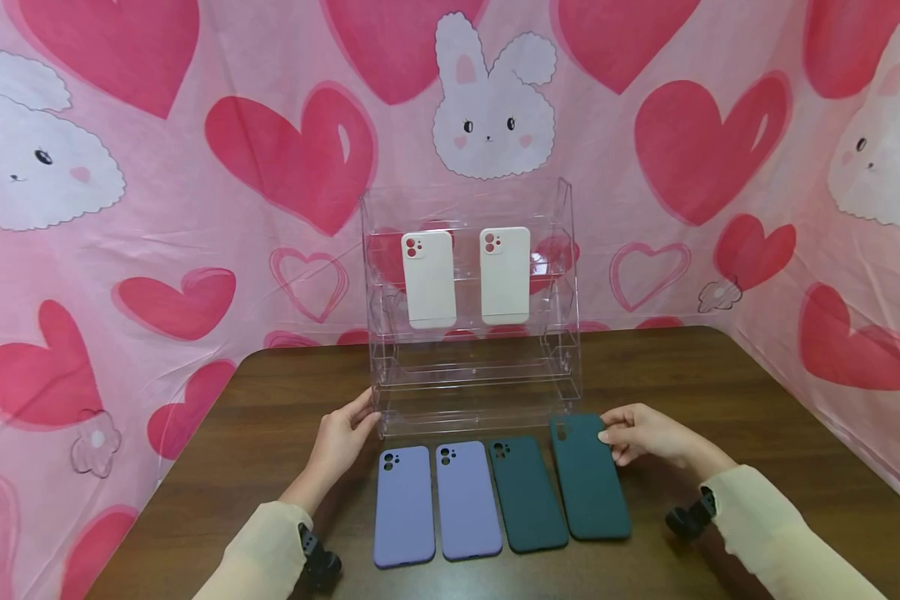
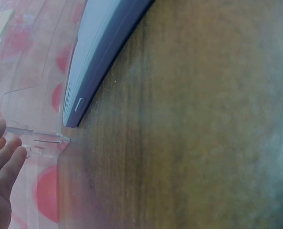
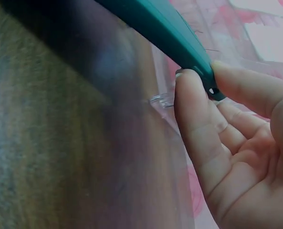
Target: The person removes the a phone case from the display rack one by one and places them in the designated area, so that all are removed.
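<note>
The right hand (image 1: 645,433) pinches a smooth, dark green phone case with round corners (image 1: 591,483) by its top right corner, so it sits just left of the hand. The left hand (image 1: 339,437) grips a clear, stepped plastic rack (image 1: 472,421) on a brown wood-grain table (image 1: 720,375), before pink heart cloth (image 1: 412,158).

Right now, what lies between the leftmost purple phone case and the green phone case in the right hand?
The head view shows two things there: the second purple phone case, then the other green phone case.
</note>
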A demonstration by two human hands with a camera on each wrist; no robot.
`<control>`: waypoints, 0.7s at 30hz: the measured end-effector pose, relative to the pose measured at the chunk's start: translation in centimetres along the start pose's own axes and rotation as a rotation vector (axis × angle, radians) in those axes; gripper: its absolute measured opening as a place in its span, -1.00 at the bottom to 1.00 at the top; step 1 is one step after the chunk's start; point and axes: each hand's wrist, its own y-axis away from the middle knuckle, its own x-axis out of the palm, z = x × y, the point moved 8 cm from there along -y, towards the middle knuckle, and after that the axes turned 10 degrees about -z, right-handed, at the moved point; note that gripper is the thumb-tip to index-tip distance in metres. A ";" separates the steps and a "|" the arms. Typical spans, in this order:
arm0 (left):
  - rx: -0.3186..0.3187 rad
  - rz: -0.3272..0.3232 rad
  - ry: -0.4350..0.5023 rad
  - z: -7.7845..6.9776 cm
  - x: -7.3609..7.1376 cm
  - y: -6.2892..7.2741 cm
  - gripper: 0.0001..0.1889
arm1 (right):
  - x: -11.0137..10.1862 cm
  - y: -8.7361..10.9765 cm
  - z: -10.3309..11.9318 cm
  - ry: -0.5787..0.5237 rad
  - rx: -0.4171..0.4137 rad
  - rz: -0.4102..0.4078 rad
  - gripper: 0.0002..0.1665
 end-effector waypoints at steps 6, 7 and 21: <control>-0.002 0.008 0.000 0.1 0.0 0.1 -0.49 | 0.6 -0.4 -0.5 0.054 0.017 -0.011 -0.22; -0.003 0.007 0.001 0.1 0.0 0.1 -0.49 | 0.7 -0.5 -0.6 0.066 0.017 -0.012 -0.23; 0.012 0.001 -0.003 -0.1 -0.1 0.0 -0.50 | 1.3 -1.2 -1.1 0.144 -0.006 -0.035 -0.37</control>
